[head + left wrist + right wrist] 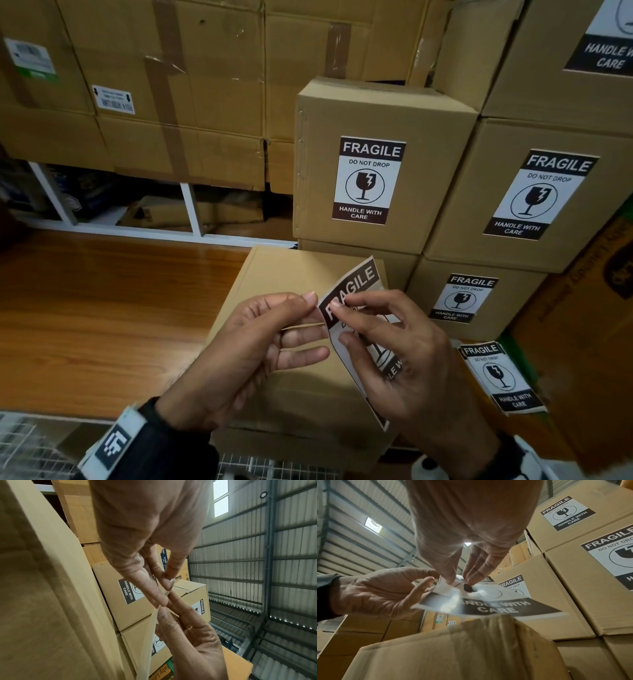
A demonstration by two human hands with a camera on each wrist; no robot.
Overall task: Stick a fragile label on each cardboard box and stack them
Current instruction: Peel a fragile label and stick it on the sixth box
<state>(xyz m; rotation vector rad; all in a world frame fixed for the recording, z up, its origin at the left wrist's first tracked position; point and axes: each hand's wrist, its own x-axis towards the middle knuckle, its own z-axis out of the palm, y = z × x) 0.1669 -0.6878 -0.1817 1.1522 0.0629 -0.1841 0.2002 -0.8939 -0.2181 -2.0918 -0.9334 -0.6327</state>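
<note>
Both hands worked one fragile label [356, 318] above an unlabelled cardboard box [274, 274] that stood nearest the person on the wooden surface [102, 308]. Left hand [239, 349] pinched the label's upper corner between thumb and forefinger, its other fingers loosely extended. Right hand [400, 353] pinched the same corner from the other side, remaining fingers behind the sheet. In the right wrist view a corner of the label was curled up at the fingertips. Labelled boxes [380, 164] were stacked just behind and to the right. A small pile of spare labels [500, 377] lay right of the box.
</note>
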